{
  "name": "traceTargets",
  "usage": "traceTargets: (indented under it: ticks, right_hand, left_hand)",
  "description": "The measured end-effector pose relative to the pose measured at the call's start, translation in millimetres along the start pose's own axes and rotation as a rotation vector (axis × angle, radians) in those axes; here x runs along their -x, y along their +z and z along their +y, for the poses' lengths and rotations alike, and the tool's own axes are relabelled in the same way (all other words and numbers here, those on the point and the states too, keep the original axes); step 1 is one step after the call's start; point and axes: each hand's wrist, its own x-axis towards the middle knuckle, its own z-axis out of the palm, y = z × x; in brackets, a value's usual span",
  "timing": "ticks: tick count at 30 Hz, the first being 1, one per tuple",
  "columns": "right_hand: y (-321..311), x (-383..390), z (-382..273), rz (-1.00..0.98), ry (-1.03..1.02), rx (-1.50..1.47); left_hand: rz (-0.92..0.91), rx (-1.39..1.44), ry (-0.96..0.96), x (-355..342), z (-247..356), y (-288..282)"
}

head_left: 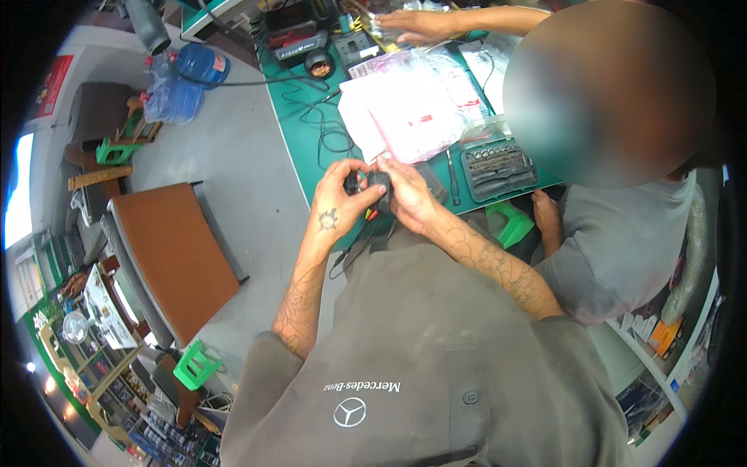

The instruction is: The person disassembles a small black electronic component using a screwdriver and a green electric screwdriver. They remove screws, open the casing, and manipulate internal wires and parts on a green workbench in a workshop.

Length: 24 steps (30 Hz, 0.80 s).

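At the near edge of the green-topped table [299,144], my left hand [334,201] and my right hand [411,194] meet around a small black rounded part [379,187]. My left thumb presses on its front while the right fingers close on it from the other side. Its exact kind does not show. Red and yellow tips with a thin black lead [358,247] hang just below it. White plastic bags [412,105] lie beyond my hands. To the right are a screwdriver [453,177] and an open green socket set [499,167].
A co-worker in a grey shirt [622,249] sits at my right, one hand [420,25] over the table's far side. Loose black cables [319,128] lie left of the bags. A brown-topped bench [171,257] and blue water bottles [198,66] stand on the left.
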Motion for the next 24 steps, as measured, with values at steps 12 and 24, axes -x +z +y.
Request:
traceTargets:
  ticks: [12, 24]
  right_hand:
    - [12.6, 12.4, -6.0, 0.049, 0.024, -0.071]
    - [-6.9, 13.4, -1.4, -0.179, 0.113, -0.037]
  left_hand:
    - [0.084, 0.225, -0.052, 9.1, -5.2, -2.5]
    - [0.129, 0.387, -0.172, 20.6, -10.6, -4.8]
